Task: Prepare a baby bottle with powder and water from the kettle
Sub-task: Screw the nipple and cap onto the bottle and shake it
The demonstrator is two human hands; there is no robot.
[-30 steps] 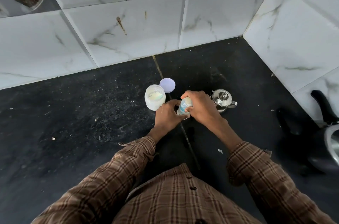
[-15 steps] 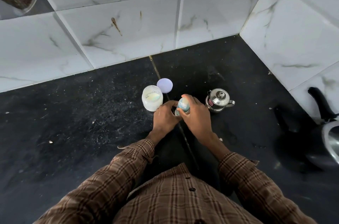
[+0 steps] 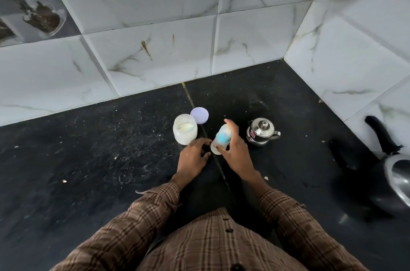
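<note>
A clear baby bottle (image 3: 222,137) with a blue ring stands on the black counter (image 3: 111,159), leaning slightly. My right hand (image 3: 236,151) wraps its right side, thumb at its base and fingers over its top. My left hand (image 3: 192,157) hovers just left of the bottle's base, fingers spread, holding nothing. An open jar of pale powder (image 3: 185,129) stands left of the bottle, its lilac lid (image 3: 199,115) flat behind it. A small steel kettle (image 3: 261,132) with its lid on sits to the right.
White marble-tiled walls meet in a corner behind and to the right. A large steel pot with a black handle (image 3: 397,168) sits at the right edge. Crumbs speckle the counter. A seam runs down the counter under the bottle.
My left hand has let go of the bottle and drawn back to the left with fingers spread. My right hand still holds the bottle, now more exposed.
</note>
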